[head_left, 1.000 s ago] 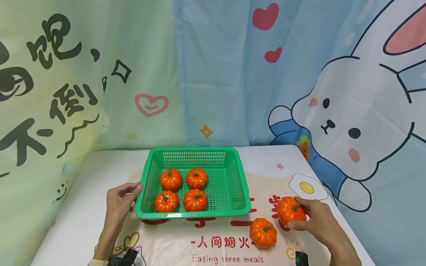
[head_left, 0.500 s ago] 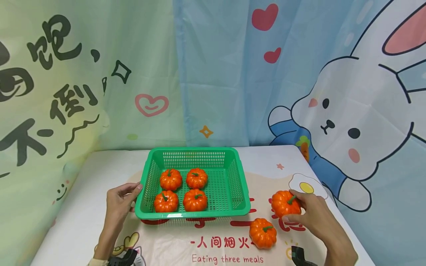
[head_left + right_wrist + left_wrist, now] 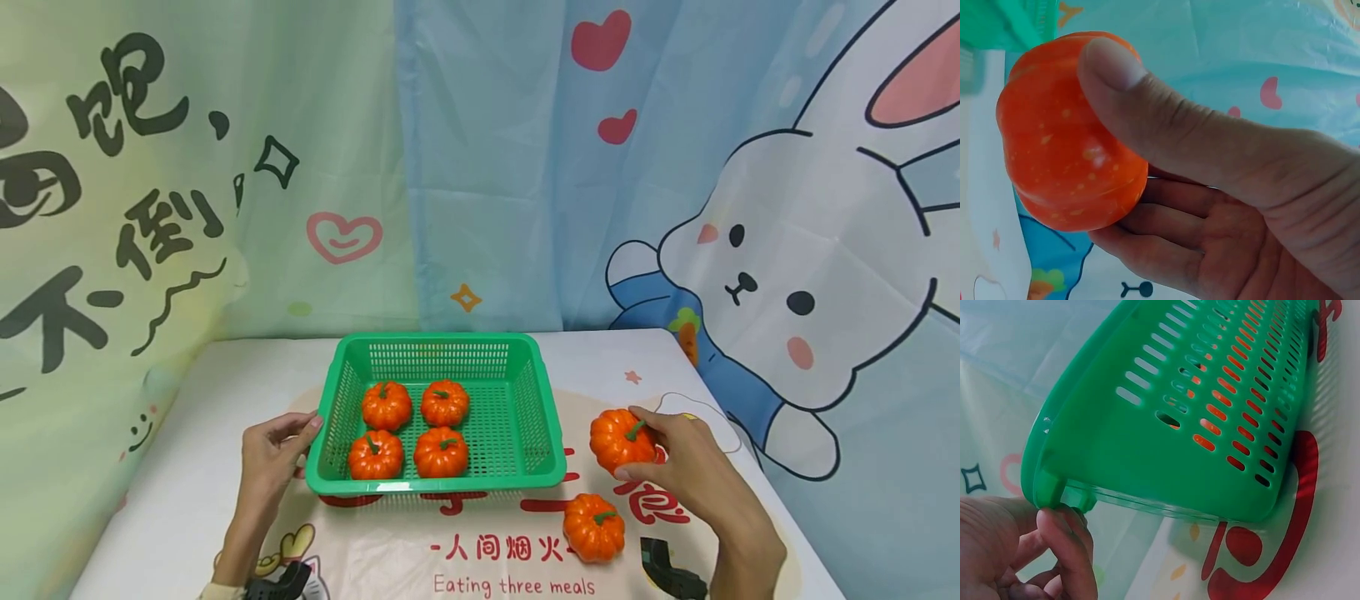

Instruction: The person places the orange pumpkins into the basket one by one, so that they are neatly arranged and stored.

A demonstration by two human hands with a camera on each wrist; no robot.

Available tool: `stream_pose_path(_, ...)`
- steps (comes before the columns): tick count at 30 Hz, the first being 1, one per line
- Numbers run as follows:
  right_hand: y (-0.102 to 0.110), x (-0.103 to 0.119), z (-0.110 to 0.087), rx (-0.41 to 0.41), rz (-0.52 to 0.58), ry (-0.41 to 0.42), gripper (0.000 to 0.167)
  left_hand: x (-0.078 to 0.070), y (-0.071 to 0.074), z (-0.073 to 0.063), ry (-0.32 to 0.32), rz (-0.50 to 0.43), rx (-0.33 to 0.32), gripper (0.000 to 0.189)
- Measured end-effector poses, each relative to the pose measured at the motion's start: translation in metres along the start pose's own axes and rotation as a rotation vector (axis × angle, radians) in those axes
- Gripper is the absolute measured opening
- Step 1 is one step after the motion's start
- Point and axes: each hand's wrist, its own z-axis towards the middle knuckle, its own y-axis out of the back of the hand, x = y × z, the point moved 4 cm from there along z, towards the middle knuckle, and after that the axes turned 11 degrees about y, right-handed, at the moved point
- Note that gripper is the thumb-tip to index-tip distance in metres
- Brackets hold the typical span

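Observation:
A green plastic basket with slotted walls stands on the table, and several small orange pumpkins sit in its left half. My left hand pinches the basket's rim at its left side; the left wrist view shows thumb and fingers at the rim's corner. To the right of the basket, my right hand grips another orange pumpkin with a green stem, thumb on one side and fingers on the other. In the right wrist view that pumpkin fills the grasp. One more pumpkin rests on the table below it.
The white table bears a printed cloth with red characters and a line of English text. Behind it hangs a curtain printed with hearts and a rabbit. Black wrist straps show at the bottom.
My right hand has carried its pumpkin leftward and slightly up, closer to the basket. The left hand, the basket and the pumpkin on the table have stayed put.

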Motion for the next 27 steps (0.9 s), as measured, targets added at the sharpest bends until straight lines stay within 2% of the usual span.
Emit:
stream_pose_path(7, -0.003, 0.015, 0.012, -0.002, 0.032, 0.082, 0.084, 0.000, 0.001, 0.000, 0.009, 0.002, -0.004, 0.031)
stream_pose_path(27, -0.013, 0.043, 0.038, 0.032, 0.094, 0.147, 0.083, 0.001, 0.000, 0.000, 0.016, -0.008, 0.001, 0.031)
